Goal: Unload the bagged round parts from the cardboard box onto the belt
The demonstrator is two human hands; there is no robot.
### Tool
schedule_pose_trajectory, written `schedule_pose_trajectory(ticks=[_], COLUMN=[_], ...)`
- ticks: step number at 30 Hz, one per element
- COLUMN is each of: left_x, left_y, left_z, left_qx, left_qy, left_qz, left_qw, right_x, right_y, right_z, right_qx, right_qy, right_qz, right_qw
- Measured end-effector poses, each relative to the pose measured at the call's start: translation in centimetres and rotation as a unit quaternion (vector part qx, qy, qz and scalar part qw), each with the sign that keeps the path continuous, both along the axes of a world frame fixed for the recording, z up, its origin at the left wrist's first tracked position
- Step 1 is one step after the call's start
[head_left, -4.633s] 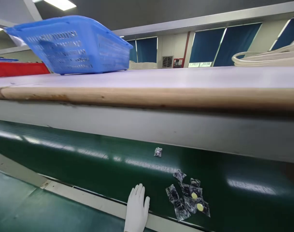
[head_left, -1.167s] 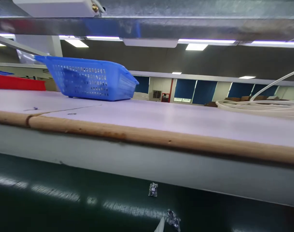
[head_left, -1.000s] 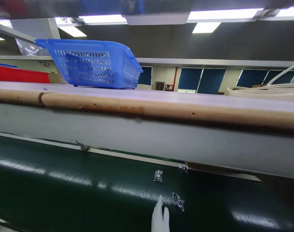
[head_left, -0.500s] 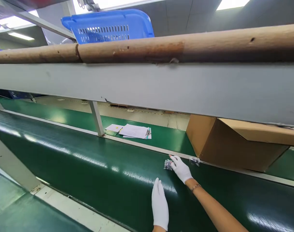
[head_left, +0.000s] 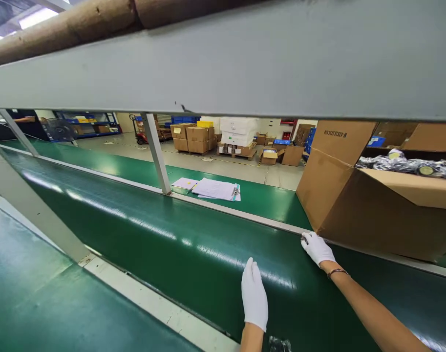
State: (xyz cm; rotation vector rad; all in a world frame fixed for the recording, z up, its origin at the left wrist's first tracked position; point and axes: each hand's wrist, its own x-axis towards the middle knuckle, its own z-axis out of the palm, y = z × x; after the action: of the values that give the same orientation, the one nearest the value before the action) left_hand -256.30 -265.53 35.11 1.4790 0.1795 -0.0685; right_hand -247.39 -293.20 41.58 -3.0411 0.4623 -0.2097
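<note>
My right hand [head_left: 318,249], in a white glove, is at the far edge of the green conveyor belt [head_left: 193,264], close to the cardboard box's near corner. Its fingers curl down over a small silver packet [head_left: 303,238], of which only a dark, shiny bit shows at the fingertips. My left hand [head_left: 254,296], gloved too, hovers over or rests on the belt's near half, fingers stretched and nothing in them. Below it, at the frame's bottom edge, another shiny dark packet [head_left: 280,344] is partly cut off.
An open cardboard box [head_left: 376,215] with silver-wrapped items [head_left: 409,164] stands behind the belt at right. Papers on a clipboard [head_left: 215,188] lie on the far green surface. A grey beam [head_left: 223,68] crosses above, with a metal post [head_left: 157,156] below it.
My right hand has moved right along the belt's far edge, and the silver packet it touched has left its spot. The view has tilted down, showing the box's contents and a packet at the bottom.
</note>
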Motion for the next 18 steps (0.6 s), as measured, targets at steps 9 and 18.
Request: schedule_pose_trajectory(ticks=[9,18], left_x=[0.3,-1.3], left_y=[0.7,3.0], left_z=[-0.1,1.1], left_qx=[-0.036,0.0], left_qy=[-0.077,-0.105], left_qz=[0.115,0.171], left_qw=[0.99,0.98], right_x=[-15.7,-19.9], right_y=[10.4,18.3], right_z=[-1.6,-4.1], right_qx=[0.229,0.103], right_qy=[0.05,0.143], right_qz=[0.232,0.23], right_qw=[0.944,0.957])
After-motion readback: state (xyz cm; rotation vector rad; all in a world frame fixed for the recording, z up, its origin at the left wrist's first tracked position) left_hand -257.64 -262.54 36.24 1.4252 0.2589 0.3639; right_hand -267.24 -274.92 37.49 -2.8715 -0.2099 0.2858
